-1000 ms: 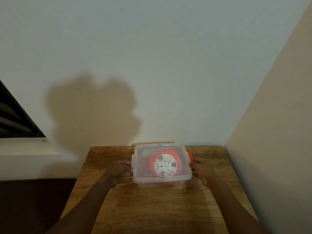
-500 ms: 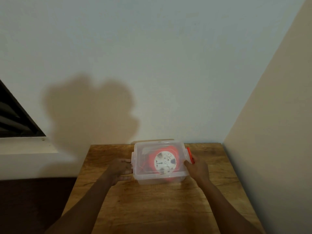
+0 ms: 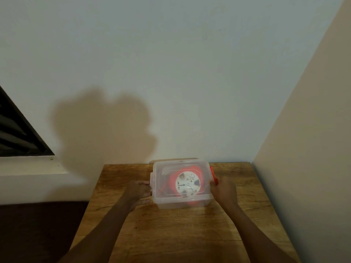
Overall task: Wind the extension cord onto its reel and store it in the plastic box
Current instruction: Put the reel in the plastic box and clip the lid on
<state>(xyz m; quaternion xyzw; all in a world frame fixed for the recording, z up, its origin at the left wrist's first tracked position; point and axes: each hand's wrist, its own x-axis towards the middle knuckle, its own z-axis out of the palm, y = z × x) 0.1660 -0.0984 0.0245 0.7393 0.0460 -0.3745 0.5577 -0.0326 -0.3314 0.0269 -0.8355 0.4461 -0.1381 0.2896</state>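
Note:
A clear plastic box [image 3: 160, 184] with its lid on stands at the far middle of the wooden table [image 3: 176, 230]. Through the lid I see the orange cord reel [image 3: 188, 184] with its round white socket face. My left hand [image 3: 137, 193] presses against the box's left end, fingers curled around its side. My right hand [image 3: 224, 191] is at the box's right end, fingers on the orange latch [image 3: 213, 175], which sticks out from the side.
The table sits in a corner, with a white wall behind it and a beige wall [image 3: 303, 149] close along its right edge. A dark window [image 3: 17, 133] and its sill lie to the left. A dark floor lies left of the table.
The box has slid away from me toward the back wall. My right hand has shifted from the box's side onto the orange latch; the left hand stays on the left end.

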